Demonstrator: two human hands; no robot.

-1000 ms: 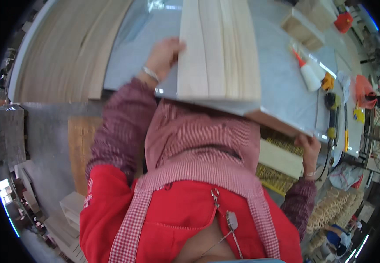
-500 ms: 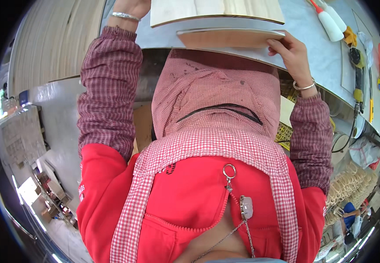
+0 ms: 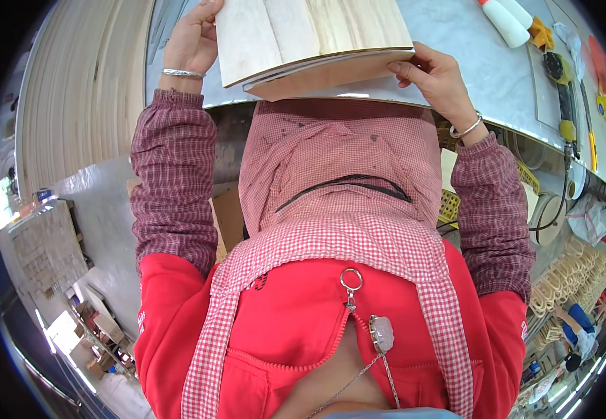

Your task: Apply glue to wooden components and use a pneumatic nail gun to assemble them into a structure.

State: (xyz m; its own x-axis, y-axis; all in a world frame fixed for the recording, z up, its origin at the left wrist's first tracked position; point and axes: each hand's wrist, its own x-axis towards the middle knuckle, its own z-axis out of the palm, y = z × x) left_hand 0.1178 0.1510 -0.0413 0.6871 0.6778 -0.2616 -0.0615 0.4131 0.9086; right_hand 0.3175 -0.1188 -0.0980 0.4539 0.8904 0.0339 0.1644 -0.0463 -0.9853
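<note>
A pale wooden panel (image 3: 310, 28) with visible grain lies over the bench's near side, its top cut off by the picture. My left hand (image 3: 190, 43) grips its left edge, with some fingers hidden behind the wood. Just below its near edge is a thin tilted board (image 3: 324, 75) with a light brown face and a whitish edge. My right hand (image 3: 434, 75) pinches this board's right end between thumb and fingers, close to the panel's near right corner. The two pieces nearly meet along their long edges; whether they touch I cannot tell.
A grey-blue workbench (image 3: 470, 63) spreads beneath, its near edge against my checked apron (image 3: 338, 150). Stacked wooden boards (image 3: 83, 91) stand at left. White bottles (image 3: 505, 24), an orange cloth (image 3: 542, 33) and a black-and-yellow tool (image 3: 560, 73) lie at right.
The panel has come nearer and lower, over the thin board. The thin board has moved left and down with my right hand. My left hand shows more fully at the panel's left edge.
</note>
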